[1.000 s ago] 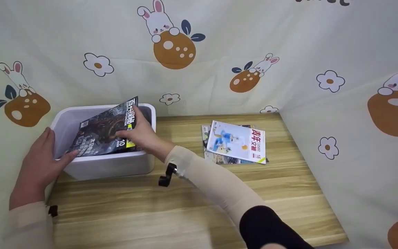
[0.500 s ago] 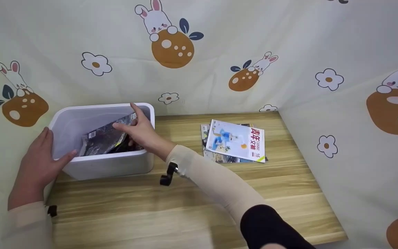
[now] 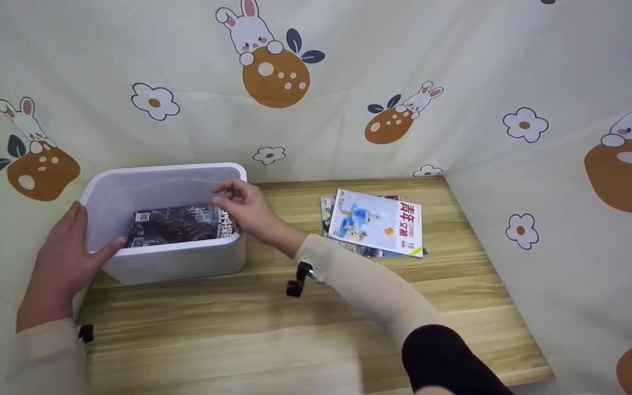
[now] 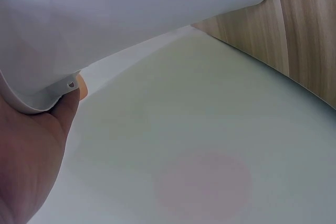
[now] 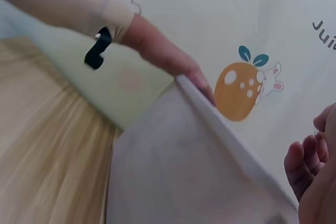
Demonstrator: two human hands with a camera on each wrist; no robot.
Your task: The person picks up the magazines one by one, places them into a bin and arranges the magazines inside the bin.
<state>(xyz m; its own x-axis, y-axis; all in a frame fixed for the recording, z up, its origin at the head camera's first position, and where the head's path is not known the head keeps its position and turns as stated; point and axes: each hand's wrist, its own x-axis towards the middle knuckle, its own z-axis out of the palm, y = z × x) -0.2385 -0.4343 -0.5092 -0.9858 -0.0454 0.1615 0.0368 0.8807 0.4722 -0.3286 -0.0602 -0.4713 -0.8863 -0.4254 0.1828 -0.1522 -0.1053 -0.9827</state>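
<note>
A white plastic storage bin (image 3: 179, 266) stands at the back left of the wooden table. My left hand (image 3: 63, 258) grips its left corner, the thumb over the front rim; the left wrist view shows fingers at the lip (image 4: 65, 85). Inside the bin lies a dark-covered magazine (image 3: 176, 225), flat, its title toward the right. Above the bin's right end is my right hand (image 3: 250, 211), fingers loosely curled with nothing in them. In the right wrist view those fingers (image 5: 299, 166) appear beside the bin's rim.
To the right on the wooden table (image 3: 228, 340) lies a white-covered magazine (image 3: 371, 219) at a slant over a darker magazine (image 3: 343, 248). A pale curtain (image 3: 338, 49) printed with rabbits and oranges surrounds the table's back and sides.
The right hand lowered the dark magazine into the bin, let go, and drew back up and right. The magazine went from tilted across the rim to flat inside. The left hand stayed put.
</note>
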